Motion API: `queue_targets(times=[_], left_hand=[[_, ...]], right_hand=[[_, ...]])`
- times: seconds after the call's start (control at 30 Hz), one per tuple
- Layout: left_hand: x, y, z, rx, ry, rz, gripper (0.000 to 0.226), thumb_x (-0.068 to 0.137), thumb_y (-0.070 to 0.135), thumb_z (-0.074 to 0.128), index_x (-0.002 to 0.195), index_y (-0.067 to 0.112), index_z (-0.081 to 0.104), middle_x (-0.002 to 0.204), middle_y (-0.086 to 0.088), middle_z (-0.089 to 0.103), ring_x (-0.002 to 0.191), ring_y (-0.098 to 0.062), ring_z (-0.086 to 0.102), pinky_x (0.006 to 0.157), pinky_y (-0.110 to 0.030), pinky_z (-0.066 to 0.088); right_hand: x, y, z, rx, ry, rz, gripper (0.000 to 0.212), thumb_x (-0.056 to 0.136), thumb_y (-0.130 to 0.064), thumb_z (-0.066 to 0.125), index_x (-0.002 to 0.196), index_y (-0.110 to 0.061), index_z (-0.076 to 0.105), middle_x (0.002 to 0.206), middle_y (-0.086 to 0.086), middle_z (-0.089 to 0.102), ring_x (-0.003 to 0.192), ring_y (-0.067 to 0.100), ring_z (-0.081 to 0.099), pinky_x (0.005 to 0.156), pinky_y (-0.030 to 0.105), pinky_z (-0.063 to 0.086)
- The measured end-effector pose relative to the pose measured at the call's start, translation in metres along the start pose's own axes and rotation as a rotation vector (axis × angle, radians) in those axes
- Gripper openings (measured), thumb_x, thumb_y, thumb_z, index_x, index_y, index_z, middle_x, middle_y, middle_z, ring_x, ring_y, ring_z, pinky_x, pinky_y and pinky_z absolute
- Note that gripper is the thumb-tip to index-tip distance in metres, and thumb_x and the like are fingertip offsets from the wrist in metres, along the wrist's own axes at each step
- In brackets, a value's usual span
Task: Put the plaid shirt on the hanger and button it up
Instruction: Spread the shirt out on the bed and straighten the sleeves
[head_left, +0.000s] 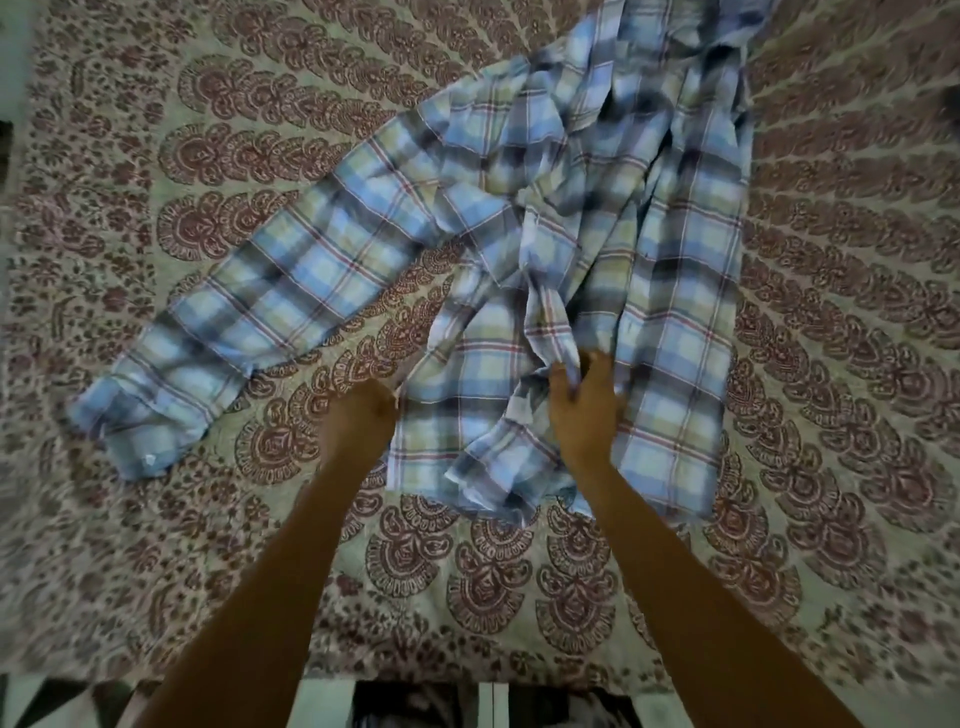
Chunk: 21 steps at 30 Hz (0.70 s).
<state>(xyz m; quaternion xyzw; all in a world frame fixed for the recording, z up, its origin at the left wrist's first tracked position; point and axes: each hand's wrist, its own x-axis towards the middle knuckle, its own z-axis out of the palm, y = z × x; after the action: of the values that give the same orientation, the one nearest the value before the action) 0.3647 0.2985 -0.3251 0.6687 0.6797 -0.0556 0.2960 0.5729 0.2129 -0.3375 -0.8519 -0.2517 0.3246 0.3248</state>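
Note:
A blue, green and white plaid shirt (582, 223) lies crumpled on a patterned bedspread, one long sleeve (249, 312) stretched out to the left. My right hand (584, 410) grips a bunched fold of the shirt's front near its lower hem. My left hand (358, 415) is closed at the shirt's left edge; whether it pinches the fabric is hidden. No hanger is in view.
The bedspread (467, 587) has a red-brown paisley print on a pale ground and fills nearly the whole view. Its near edge runs along the bottom, with tiled floor (332, 701) below. A dark object (953, 104) sits at the right border.

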Motion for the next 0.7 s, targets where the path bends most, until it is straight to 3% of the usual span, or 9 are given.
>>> queue_targets(times=[0.07,0.13,0.2,0.27,0.37,0.43,0.5,0.57,0.7], left_hand=[[-0.014,0.002,0.005,-0.074,-0.013,0.083,0.015,0.094,0.019,0.048,0.098,0.008,0.058,0.067,-0.005,0.059,0.062,-0.024,0.057,0.051,-0.025,0.036],[-0.020,0.002,0.011,-0.186,-0.035,0.113,0.022,0.097,0.025,0.044,0.103,0.007,0.055,0.059,0.000,0.050,0.055,-0.025,0.053,0.048,-0.023,0.030],[-0.024,0.001,0.016,-0.263,-0.085,0.142,0.037,0.094,0.042,0.042,0.108,0.010,0.054,0.066,-0.002,0.054,0.058,-0.027,0.056,0.052,-0.023,0.034],[-0.030,-0.002,0.020,-0.351,-0.164,0.156,0.063,0.080,0.063,0.036,0.116,0.015,0.055,0.080,-0.002,0.057,0.065,-0.018,0.055,0.057,-0.022,0.038],[-0.035,-0.004,0.021,-0.507,-0.237,0.086,0.085,0.063,0.077,0.029,0.119,0.018,0.056,0.092,-0.002,0.059,0.081,-0.018,0.055,0.069,-0.026,0.040],[-0.035,-0.005,0.020,-0.483,-0.288,0.091,0.074,0.070,0.072,0.040,0.115,0.017,0.058,0.095,-0.004,0.061,0.086,-0.020,0.056,0.072,-0.028,0.040],[-0.031,-0.009,0.024,-0.343,-0.309,0.129,0.047,0.084,0.048,0.058,0.118,0.016,0.060,0.105,-0.009,0.067,0.097,-0.025,0.060,0.083,-0.031,0.045],[-0.029,-0.009,0.021,-0.307,-0.262,0.122,0.030,0.087,0.024,0.062,0.114,0.011,0.064,0.105,-0.015,0.068,0.099,-0.031,0.063,0.084,-0.034,0.047],[-0.041,0.000,-0.007,-0.525,-0.219,0.227,0.025,0.085,0.031,0.057,0.100,0.012,0.061,0.092,-0.014,0.068,0.088,-0.033,0.064,0.076,-0.042,0.052]], right_hand=[[-0.017,-0.002,0.009,-0.059,0.097,-0.085,0.057,0.088,-0.040,0.056,0.126,-0.001,0.043,0.118,0.020,0.053,0.091,0.032,0.058,0.070,0.041,0.051],[-0.034,-0.005,0.020,-0.167,0.154,-0.144,0.066,0.080,-0.044,0.062,0.127,-0.001,0.044,0.120,0.020,0.050,0.101,0.036,0.056,0.078,0.043,0.052],[-0.050,-0.005,0.029,-0.301,0.180,-0.171,0.066,0.074,-0.035,0.067,0.126,-0.001,0.044,0.120,0.024,0.049,0.103,0.041,0.053,0.083,0.049,0.050],[-0.065,0.001,0.033,-0.454,0.175,-0.250,0.066,0.074,-0.030,0.068,0.129,-0.005,0.040,0.130,0.025,0.045,0.115,0.042,0.046,0.094,0.052,0.044],[-0.081,0.016,0.038,-0.642,0.059,-0.463,0.068,0.073,-0.038,0.068,0.129,-0.010,0.039,0.135,0.020,0.047,0.123,0.038,0.046,0.103,0.048,0.036],[-0.087,0.022,0.043,-0.815,-0.037,-0.429,0.078,0.065,-0.058,0.067,0.124,-0.010,0.048,0.134,0.017,0.051,0.124,0.037,0.048,0.104,0.048,0.037],[-0.088,0.019,0.048,-0.913,-0.089,-0.320,0.086,0.057,-0.062,0.072,0.122,-0.009,0.052,0.138,0.019,0.046,0.129,0.040,0.042,0.107,0.053,0.032],[-0.089,0.017,0.054,-0.937,-0.105,-0.245,0.081,0.064,-0.049,0.075,0.127,-0.007,0.046,0.145,0.021,0.036,0.135,0.042,0.031,0.112,0.054,0.021],[-0.087,0.003,0.048,-0.788,-0.033,-0.207,0.052,0.066,-0.015,0.076,0.113,-0.004,0.056,0.126,0.021,0.056,0.116,0.040,0.054,0.100,0.050,0.042]])
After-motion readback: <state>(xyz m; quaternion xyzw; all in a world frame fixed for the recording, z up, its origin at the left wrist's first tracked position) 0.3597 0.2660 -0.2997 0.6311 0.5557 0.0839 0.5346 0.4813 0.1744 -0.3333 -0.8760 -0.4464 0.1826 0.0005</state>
